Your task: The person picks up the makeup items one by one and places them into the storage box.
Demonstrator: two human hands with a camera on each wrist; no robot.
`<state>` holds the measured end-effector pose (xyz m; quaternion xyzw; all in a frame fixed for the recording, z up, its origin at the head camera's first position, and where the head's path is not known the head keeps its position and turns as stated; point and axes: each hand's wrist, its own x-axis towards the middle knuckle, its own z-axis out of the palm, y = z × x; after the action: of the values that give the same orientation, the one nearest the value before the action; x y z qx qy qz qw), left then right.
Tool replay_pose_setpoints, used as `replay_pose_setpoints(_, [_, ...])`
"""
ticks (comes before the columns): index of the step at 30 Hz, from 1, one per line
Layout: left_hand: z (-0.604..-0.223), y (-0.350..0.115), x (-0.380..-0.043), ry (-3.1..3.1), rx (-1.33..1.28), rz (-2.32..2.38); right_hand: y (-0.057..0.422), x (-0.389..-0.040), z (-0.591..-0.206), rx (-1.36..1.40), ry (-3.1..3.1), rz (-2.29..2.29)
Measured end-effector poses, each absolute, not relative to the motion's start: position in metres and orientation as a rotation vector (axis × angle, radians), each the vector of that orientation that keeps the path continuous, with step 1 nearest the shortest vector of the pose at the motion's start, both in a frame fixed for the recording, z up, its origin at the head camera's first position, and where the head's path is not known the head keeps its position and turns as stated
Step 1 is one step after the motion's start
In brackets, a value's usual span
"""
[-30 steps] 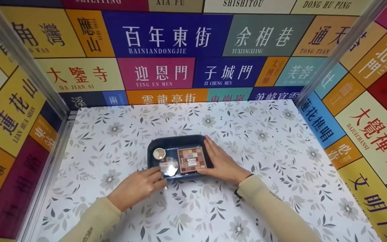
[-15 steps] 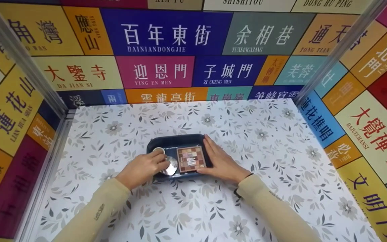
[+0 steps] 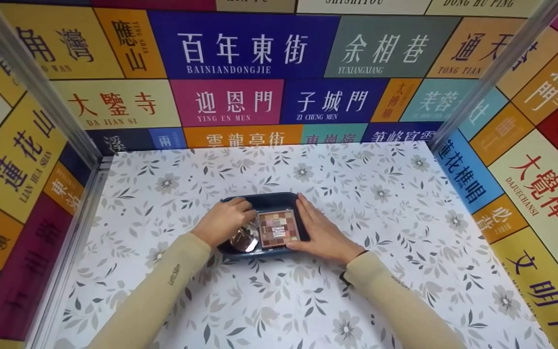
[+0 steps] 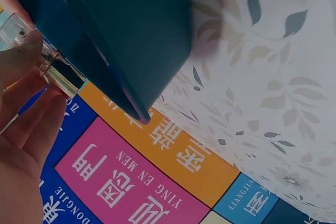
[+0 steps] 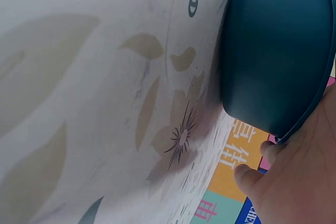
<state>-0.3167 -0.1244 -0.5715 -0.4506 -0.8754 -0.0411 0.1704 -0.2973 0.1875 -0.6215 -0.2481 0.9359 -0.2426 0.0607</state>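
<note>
A dark blue tray point(image 3: 269, 253) with raised walls sits mid-table. My left hand point(image 3: 225, 220) reaches over its left part. In the left wrist view it pinches a small clear tube with a metallic section point(image 4: 58, 72) between thumb and fingers, beside the tray's rim. A square eyeshadow palette point(image 3: 279, 229) in brown and pink tones lies in the tray's right half. To its left is a shiny, mirror-like round piece point(image 3: 246, 240), partly covered by my hand. My right hand point(image 3: 325, 235) rests along the tray's right end with straight fingers, thumb at the front corner by the palette.
The table point(image 3: 380, 203) is covered with white leaf-and-flower patterned paper. Panels with Chinese lettering point(image 3: 233, 102) close it in at the back and both sides. Metal posts point(image 3: 482, 82) stand at the back corners.
My left hand has moved from the tray's front left edge up and over its far left part, now covering the small round pot seen earlier. My right hand stays at the tray's right end.
</note>
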Motion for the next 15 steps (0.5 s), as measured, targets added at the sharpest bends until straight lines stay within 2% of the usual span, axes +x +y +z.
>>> replay_pose_setpoints(15, [-0.594, -0.114, -0.345, -2.572, -1.366, -0.009, 0.189, -0.300, -0.624, -0.822, 2.853, -0.717])
